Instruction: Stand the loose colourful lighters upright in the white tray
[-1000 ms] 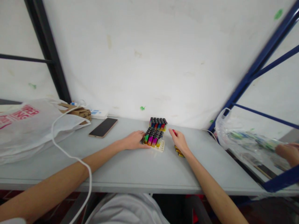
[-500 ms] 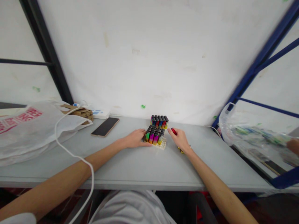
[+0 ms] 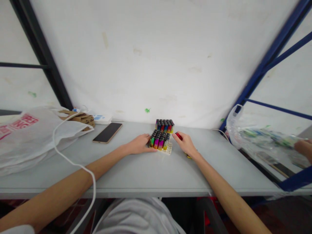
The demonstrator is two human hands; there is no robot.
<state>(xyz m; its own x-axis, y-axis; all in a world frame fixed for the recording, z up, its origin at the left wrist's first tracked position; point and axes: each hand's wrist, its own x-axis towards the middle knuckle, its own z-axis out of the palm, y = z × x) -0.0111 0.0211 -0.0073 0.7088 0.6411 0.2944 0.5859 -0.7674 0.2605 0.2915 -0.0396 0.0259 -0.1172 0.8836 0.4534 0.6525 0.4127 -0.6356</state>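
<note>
Upright lighters [image 3: 160, 139] with black tops stand in a cream tray [image 3: 167, 151], whose right part shows bare slots. Behind them is a second block of lighters [image 3: 165, 126]. My left hand [image 3: 140, 144] rests on the table at the tray's left side, thumb along its front edge, its fingers partly hidden by the lighters. To the right of the tray, my right hand [image 3: 185, 143] is closed on a red lighter [image 3: 179, 136]. Something yellow and black [image 3: 188, 156] lies partly hidden by my right wrist.
A phone [image 3: 108, 132] lies at the back left, near a cardboard box [image 3: 81, 118] and a white plastic bag [image 3: 36, 139]. A white cable [image 3: 92, 182] crosses my left forearm. At the right are a blue frame [image 3: 253, 84], clear plastic bags [image 3: 263, 136] and another person's hand [image 3: 304, 149].
The view has shifted slightly. The other person's hand at the right edge reaches further into view. My hands keep nearly the same places beside the tray.
</note>
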